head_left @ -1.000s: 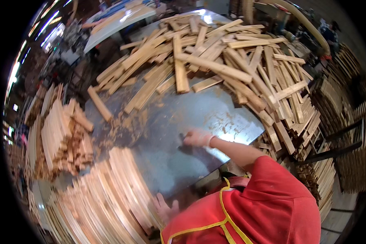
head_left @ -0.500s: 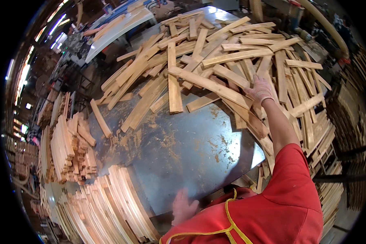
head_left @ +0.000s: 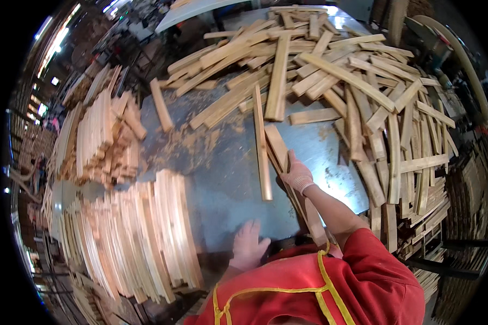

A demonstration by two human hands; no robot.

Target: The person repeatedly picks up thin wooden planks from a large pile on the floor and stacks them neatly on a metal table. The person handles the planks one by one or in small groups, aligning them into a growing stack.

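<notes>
The right hand (head_left: 297, 174), gloved, presses two long wooden slats (head_left: 279, 157) at frame centre on the metal table (head_left: 222, 179); the left hand (head_left: 248, 245) lies flat and empty at the lower-centre edge. The slats could slide apart and splinter the fingers. The loose slat pile (head_left: 352, 81) in the upper right is too many to count.

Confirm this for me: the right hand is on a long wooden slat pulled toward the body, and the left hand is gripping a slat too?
Not quite. In the head view the right hand is on the long wooden slat, but the left hand grips no slat; it rests flat on the metal table near its front edge.
</notes>
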